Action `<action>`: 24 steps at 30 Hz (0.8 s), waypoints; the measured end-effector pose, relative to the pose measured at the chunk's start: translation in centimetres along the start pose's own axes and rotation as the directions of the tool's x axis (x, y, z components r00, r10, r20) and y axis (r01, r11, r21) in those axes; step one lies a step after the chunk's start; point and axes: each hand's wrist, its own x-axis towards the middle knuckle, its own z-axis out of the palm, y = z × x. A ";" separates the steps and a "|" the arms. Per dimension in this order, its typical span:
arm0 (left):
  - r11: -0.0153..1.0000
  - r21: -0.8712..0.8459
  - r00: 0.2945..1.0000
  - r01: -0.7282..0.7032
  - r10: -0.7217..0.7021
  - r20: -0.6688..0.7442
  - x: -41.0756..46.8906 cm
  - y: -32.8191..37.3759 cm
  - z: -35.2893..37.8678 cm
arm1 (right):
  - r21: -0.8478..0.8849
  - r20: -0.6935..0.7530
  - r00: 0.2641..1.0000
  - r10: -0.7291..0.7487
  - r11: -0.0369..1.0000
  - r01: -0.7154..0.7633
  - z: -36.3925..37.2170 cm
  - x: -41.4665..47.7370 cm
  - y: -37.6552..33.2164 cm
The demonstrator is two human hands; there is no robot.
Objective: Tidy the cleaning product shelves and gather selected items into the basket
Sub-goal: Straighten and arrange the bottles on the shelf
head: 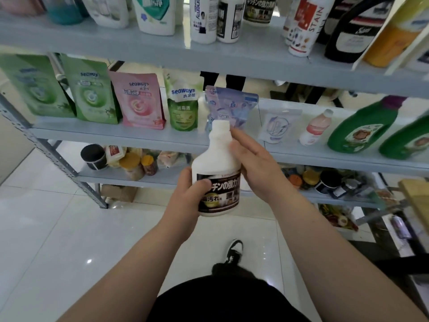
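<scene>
I hold a white bottle (214, 163) with a dark label and Japanese lettering upright in front of the shelves. My left hand (189, 194) grips its lower body, thumb across the label. My right hand (253, 163) lies against the bottle's right side and neck, fingers mostly straight and pointing up-left. Behind it the middle shelf (139, 135) carries green, pink and pale blue refill pouches, among them a bluish pouch (232, 105) just behind the bottle's cap. No basket is in view.
The top shelf (232, 59) holds white bottles, a stain remover bottle (301, 26) and a black jug. Two green jugs (364, 126) lie tilted at the middle shelf's right. Jars and tins (130, 163) crowd the lower shelf. White tiled floor (69, 228) spreads below.
</scene>
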 end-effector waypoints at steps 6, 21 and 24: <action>0.933 -0.247 0.965 0.260 -0.263 0.025 0.3 2.6 1.2 | -0.057 0.048 0.999 0.001 0.998 0.002 -0.1 1.2 -1.8; 0.852 -0.343 0.917 0.396 -0.347 0.195 0.4 2.1 2.3 | 0.027 0.016 0.999 0.028 0.999 -0.028 0.2 0.3 -0.4; 0.932 -0.251 0.965 0.261 -0.246 0.087 0.7 1.3 2.3 | 0.015 -0.013 0.998 0.058 0.998 -0.057 -0.5 0.2 0.0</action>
